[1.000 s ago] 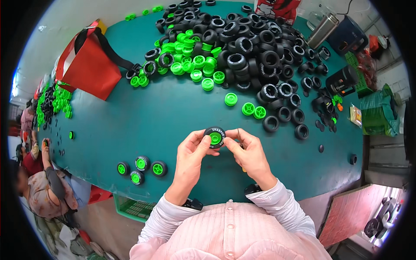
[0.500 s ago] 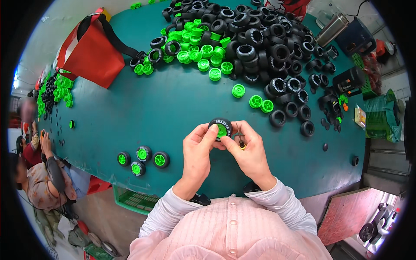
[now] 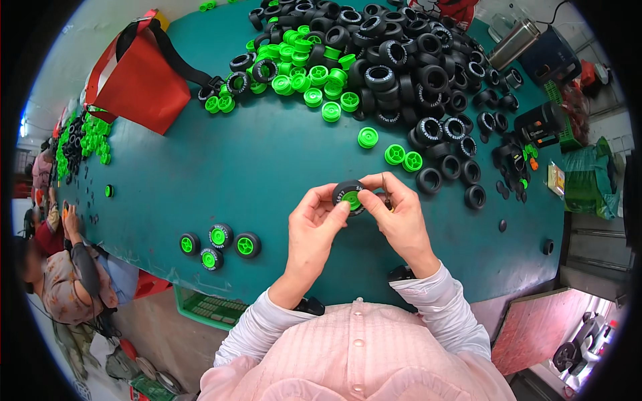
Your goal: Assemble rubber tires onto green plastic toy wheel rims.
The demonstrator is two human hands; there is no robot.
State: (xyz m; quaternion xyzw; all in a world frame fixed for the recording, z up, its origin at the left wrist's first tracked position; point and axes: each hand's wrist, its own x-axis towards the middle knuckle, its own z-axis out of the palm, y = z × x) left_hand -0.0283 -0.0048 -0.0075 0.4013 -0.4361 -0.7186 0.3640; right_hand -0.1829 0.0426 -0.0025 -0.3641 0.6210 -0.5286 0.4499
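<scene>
Item: toy wheel (image 3: pixel 349 196), black tyre around a green hub, with small white markings on the tyre wall. Location: held above the near-middle of the teal desk (image 3: pixel 221 167), clear of its surface.

Left hand (image 3: pixel 314 227): fingers curled, thumb and fingertips pinching the wheel's left side. Right hand (image 3: pixel 401 217): grasping the wheel's right side, thumb pressed on the rim, fingers arched over the top. Both forearms rise from the lower edge in pink sleeves and meet at the wheel.

Packages and bags: red bag (image 3: pixel 137 80) with black straps and white stripes, far left of the desk. Green plastic bag (image 3: pixel 588 180) at the right edge. Small flat yellow-white packet (image 3: pixel 555 179) just beside it. Metal flask (image 3: pixel 513 41) at far right.

Stock: heap of black tyres (image 3: pixel 408 67) across the far side; pile of green hubs (image 3: pixel 301 63) beside it, touching. Three loose green hubs (image 3: pixel 394 152) between heap and hands. Four finished wheels (image 3: pixel 219 242) grouped left of the hands.

Other: a person (image 3: pixel 60 281) seated at the desk's left edge.
</scene>
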